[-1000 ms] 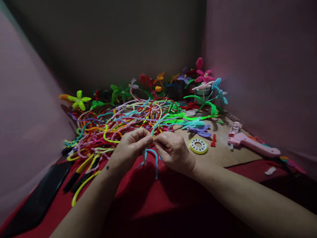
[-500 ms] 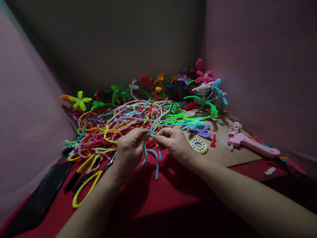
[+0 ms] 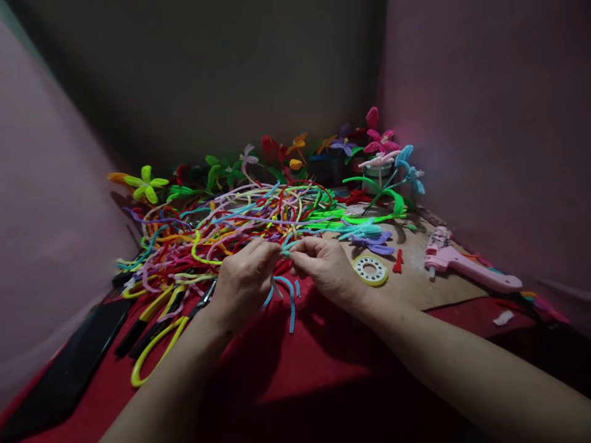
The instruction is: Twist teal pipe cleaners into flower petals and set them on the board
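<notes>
Between my fingertips is a light blue pipe cleaner, bent into a small piece. My left hand pinches it from the left, and my right hand pinches it from the right, the two nearly touching. Loose blue pipe cleaner pieces lie on the red cloth just below my hands. Behind them spreads a tangled heap of coloured pipe cleaners. The finer shape of the held piece is hidden by my fingers.
A pink glue gun and a yellow-rimmed white spool lie on a brown board at right. Yellow-handled tools and a black flat object are at left. Pipe cleaner flowers stand behind.
The long blue strand that stood up above my fingers has dropped lower. My left hand has turned slightly, and the strand hanging beneath it is now mostly hidden.
</notes>
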### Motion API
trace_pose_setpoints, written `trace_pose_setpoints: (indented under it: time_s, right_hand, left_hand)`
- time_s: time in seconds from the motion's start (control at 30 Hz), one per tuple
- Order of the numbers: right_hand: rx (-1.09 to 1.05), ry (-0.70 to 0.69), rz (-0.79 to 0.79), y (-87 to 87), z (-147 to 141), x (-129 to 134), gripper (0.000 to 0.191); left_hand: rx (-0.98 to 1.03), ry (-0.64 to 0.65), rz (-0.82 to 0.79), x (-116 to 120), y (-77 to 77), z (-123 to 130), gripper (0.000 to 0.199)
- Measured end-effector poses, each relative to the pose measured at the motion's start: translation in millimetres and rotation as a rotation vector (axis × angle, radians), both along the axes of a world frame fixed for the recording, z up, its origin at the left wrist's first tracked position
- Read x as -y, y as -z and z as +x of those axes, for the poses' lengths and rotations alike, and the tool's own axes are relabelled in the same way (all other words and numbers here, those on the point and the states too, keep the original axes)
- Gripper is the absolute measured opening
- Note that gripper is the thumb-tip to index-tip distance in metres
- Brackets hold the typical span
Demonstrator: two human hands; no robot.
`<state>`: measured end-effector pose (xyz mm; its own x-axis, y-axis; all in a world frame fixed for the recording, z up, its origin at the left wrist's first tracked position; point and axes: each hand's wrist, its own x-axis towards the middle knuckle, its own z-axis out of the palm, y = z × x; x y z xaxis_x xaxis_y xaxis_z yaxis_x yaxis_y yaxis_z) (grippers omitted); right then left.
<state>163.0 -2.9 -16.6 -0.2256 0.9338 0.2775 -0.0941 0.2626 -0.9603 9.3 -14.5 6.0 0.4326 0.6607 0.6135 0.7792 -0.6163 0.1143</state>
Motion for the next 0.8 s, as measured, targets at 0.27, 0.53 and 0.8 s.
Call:
trace_pose_setpoints:
  time_s: [0.27,0.53,0.8]
  right_hand:
    - [0.111,0.255,0.234,-1.4,2.3,3.0,0.017]
    - [0.442,0.148,0.524,-10.0,11.6,-6.2,0.011]
    - [0.147,-0.223,-0.106,-9.5,10.7,-6.8,0.015]
  left_hand:
    - [0.273,-0.079,-0.393,4.9,-18.2,-1.1,0.018]
    - [0.322,0.000,-0.638,4.7,-23.9,-5.0,0.018]
    - [0.689,-0.044,-0.980,4.5,-22.7,-5.0,0.019]
